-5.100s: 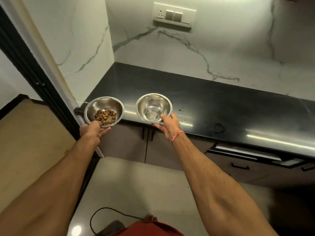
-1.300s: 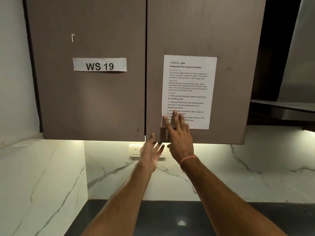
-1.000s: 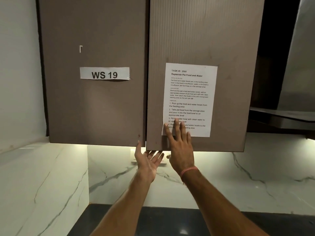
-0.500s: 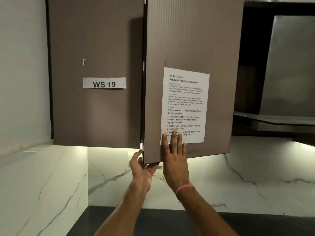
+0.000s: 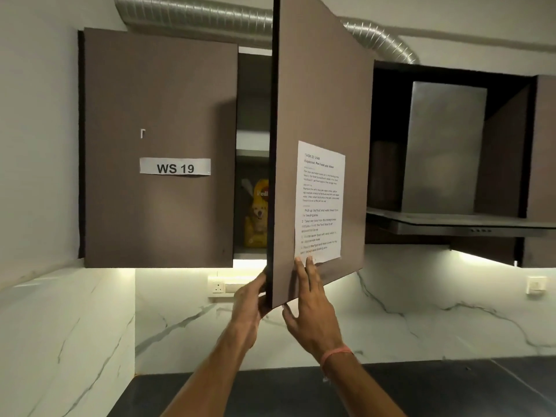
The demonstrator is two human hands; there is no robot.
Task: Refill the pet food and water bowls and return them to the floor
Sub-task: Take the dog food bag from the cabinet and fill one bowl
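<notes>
A yellow pet food bag (image 5: 255, 215) with a dog's picture stands on the lower shelf inside the wall cabinet, seen through the gap beside the swung-out right door (image 5: 319, 100). My left hand (image 5: 249, 302) grips the lower corner of that door's free edge, with its fingers hidden behind the panel. Fingers straight, my right hand (image 5: 310, 308) lies flat against the door's front, its fingertips touching the bottom of the taped instruction sheet (image 5: 320, 200). Neither bowl is in view.
The left cabinet door (image 5: 156, 212), labelled WS 19, is closed. A range hood (image 5: 451, 224) juts out to the right and a silver duct (image 5: 195, 13) runs above. The dark countertop (image 5: 301, 392) lies below and a wall socket (image 5: 218, 287) sits under the cabinet.
The right cabinet door has swung from closed to wide open, pulled by my left hand at its lower corner. The pet food bag inside has come into sight. Earlier both hands held the bowls.
</notes>
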